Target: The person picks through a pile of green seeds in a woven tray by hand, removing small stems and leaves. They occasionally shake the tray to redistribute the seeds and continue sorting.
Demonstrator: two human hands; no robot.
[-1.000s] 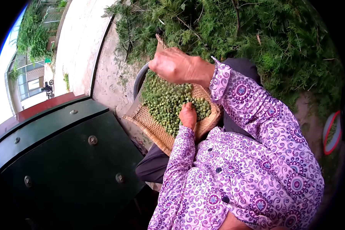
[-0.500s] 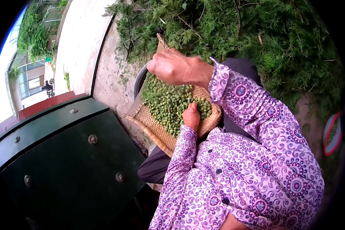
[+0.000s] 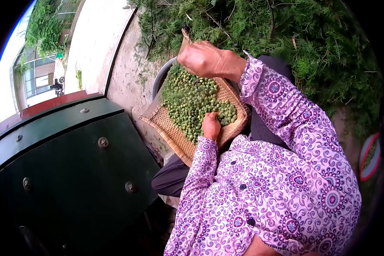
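A woven winnowing basket rests tilted across my lap, with a heap of small green cones in it. My left hand is closed at the near side of the heap, its fingertips down among the cones. Higher up, my right hand is a closed fist over the basket's far right side. Its fingers are turned away, so what it holds is hidden. A hazy patch of finer green bits shows on the cones below that fist.
Cut evergreen branches are piled beyond and to the right. A grey rounded rim shows behind the basket. To the left stands a dark green metal box with round studs. A red-rimmed container is at far right.
The view has shifted slightly. My right fist appears higher and further right, uncovering more of the cones below. My left hand stays closed in the heap with little movement.
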